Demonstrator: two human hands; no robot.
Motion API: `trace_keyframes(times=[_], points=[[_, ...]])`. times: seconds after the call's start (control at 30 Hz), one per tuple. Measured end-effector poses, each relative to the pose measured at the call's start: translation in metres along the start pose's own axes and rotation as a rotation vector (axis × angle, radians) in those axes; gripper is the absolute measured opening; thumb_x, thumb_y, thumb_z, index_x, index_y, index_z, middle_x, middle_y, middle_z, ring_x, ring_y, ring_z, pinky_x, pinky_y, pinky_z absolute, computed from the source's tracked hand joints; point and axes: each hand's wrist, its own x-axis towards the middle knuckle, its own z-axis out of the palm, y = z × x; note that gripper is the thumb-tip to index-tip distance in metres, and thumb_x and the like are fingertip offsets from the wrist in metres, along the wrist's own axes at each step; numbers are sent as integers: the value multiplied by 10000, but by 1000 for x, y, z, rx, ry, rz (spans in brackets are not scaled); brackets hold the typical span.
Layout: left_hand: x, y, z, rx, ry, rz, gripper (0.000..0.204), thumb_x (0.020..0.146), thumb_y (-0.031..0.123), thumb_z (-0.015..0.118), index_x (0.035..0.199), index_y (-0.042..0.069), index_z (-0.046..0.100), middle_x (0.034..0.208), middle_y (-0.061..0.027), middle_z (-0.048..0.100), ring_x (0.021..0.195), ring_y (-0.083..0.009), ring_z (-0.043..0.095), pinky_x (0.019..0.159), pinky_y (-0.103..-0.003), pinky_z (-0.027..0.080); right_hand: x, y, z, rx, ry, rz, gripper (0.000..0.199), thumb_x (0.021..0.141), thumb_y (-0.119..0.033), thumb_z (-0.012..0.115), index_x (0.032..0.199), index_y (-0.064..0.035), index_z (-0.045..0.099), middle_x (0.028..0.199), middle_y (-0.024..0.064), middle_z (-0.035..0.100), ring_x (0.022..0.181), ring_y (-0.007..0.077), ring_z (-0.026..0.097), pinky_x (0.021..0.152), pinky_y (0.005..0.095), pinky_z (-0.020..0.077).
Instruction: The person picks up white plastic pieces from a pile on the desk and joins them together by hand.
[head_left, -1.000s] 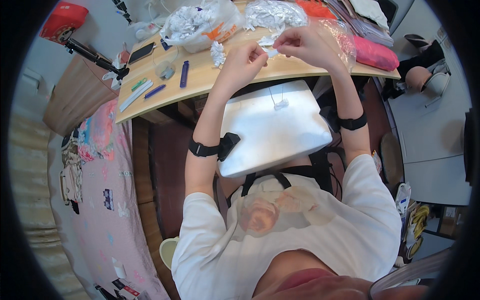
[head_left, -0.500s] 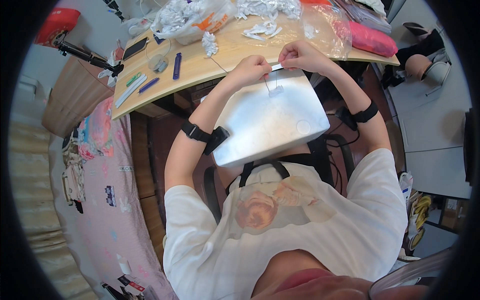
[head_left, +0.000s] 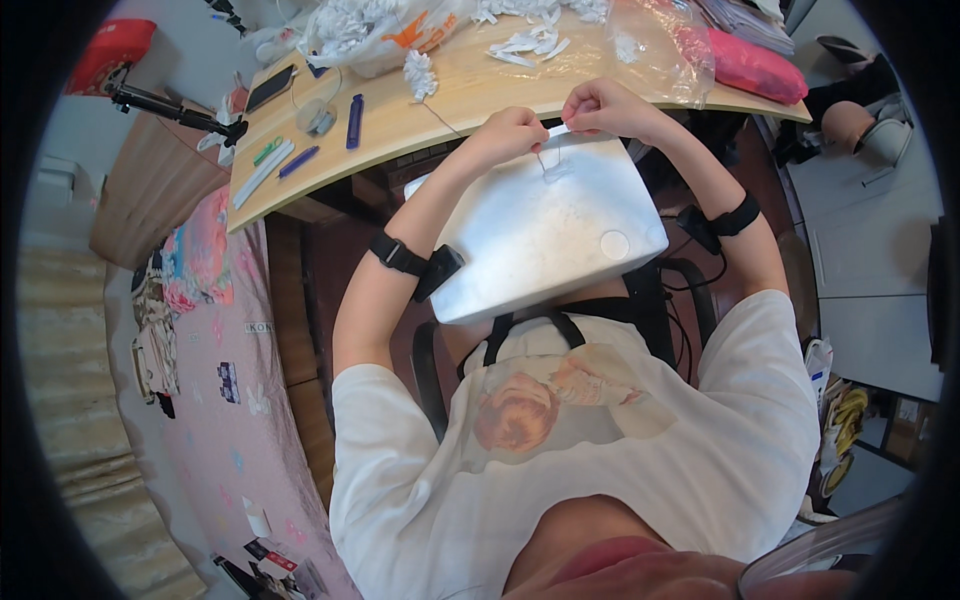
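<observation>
Together, both hands' fingers [head_left: 560, 128] pinch white strip [head_left: 572, 128].

Wooden desk [head_left: 480, 105] with pens [head_left: 352, 121], white scraps [head_left: 527, 42]

Person, seated, seen from above. White short-sleeved T-shirt [head_left: 600, 450] with a faded orange-brown printed figure [head_left: 540, 405] on the chest. Black straps [head_left: 530, 325] run down over the upper chest. Black band with a small black box on the left forearm [head_left: 415, 265]; matching black band with box on the right forearm [head_left: 725, 220]. Forearms and both hands bare.
</observation>
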Motion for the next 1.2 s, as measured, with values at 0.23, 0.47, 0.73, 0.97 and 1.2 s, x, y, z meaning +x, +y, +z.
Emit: trace_keyframes(times=[0.23, 0.47, 0.73, 0.97, 1.2], points=[[1, -3, 2, 13, -34, -50, 148, 817, 195, 565, 781, 51, 568, 713, -13, 567, 635, -84, 461, 604, -216, 388, -2, 0, 3, 9, -28, 14, 116, 759, -40, 638, 854, 26, 624, 701, 42, 622, 606, 73, 568, 551, 199, 448], [4, -22, 13, 103, -61, -64, 156, 763, 199, 582, 746, 46, 606, 692, -20, 593, 655, -112, 516, 624, -239, 415, 0, 7, 15, -116, -98, 40, 112, 711, -18, 640, 809, 35, 636, 677, 72, 632, 606, 104, 594, 555, 219, 468], [6, -27, 29, 268, -87, -104, 180, 661, 209, 607, 686, 34, 640, 675, -109, 648, 675, -214, 626, 641, -313, 484, -4, 9, 25, -363, -96, 58, 113, 669, -19, 659, 774, 23, 660, 683, 82, 652, 605, 130, 619, 570, 246, 486], [7, -33, 35, 309, -61, -74, 152, 653, 196, 577, 668, 49, 614, 648, -106, 634, 626, -227, 615, 601, -326, 477, -3, 14, 27, -371, -83, 39, 101, 654, -19, 675, 743, 27, 670, 700, 93, 665, 621, 138, 637, 571, 263, 500], [0, -25, 30, 376, -93, -66, 228, 767, 238, 573, 688, 28, 616, 648, -77, 629, 631, -164, 603, 621, -284, 470, -4, 16, 26, -400, -69, -14, 125, 678, -48, 685, 778, 26, 669, 688, 91, 657, 625, 141, 632, 591, 255, 498]])
